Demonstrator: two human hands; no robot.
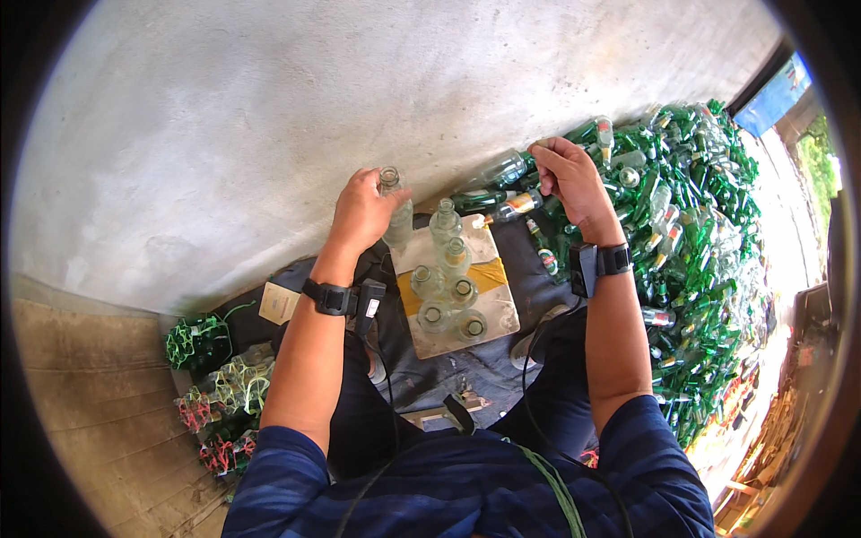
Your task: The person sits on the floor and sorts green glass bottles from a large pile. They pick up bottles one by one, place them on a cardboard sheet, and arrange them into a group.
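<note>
My left hand (363, 211) is wrapped round an upright clear glass bottle (395, 226) at the far left corner of a pale board. Several more clear glass bottles (434, 315) stand upright on that board (404, 269), which has a yellow band across it. My right hand (567, 175) is over the near edge of a bottle heap by the wall, its fingers curled and thumb and fingertips drawn together. Beside those fingertips lies a clear bottle (498, 172) on its side; whether they grip anything is hidden. A bottle with an orange label (514, 208) lies just below it.
A large heap of green and clear bottles (691, 242) fills the right side. The pale wall (359, 81) rises behind the board. At left stand bottles bundled in green and red netting (220, 394), with a brown card (279, 303) nearby. Dark sheeting (462, 377) covers the ground between my legs.
</note>
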